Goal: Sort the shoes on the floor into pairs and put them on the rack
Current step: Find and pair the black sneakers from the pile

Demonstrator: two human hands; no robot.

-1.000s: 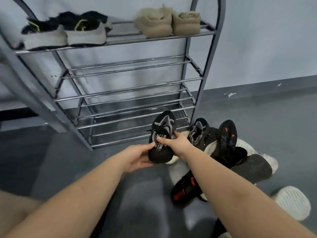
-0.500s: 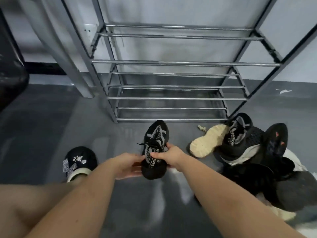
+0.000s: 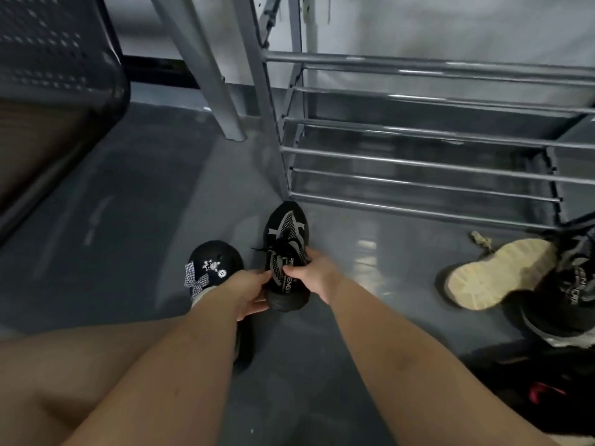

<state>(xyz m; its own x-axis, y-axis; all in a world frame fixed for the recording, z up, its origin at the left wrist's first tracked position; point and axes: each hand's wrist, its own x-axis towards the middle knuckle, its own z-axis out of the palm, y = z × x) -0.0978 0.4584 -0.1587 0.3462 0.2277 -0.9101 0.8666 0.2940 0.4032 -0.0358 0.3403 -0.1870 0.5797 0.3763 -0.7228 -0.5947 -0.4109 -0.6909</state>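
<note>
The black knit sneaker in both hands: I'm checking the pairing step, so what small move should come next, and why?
Probably carry the black knit sneaker right toward the matching sneaker in the pile by the rack. Both hands, left hand and right hand, grip it, it has no partner beside it, and the same lettering shows on that shoe, so pairing should precede shelving.

Grey glossy floor [image 3: 338,365], metal shoe rack [image 3: 418,156] standing on it, heap of dark shoes [image 3: 553,304] at right, one tan sole [image 3: 492,278] upturned
</note>
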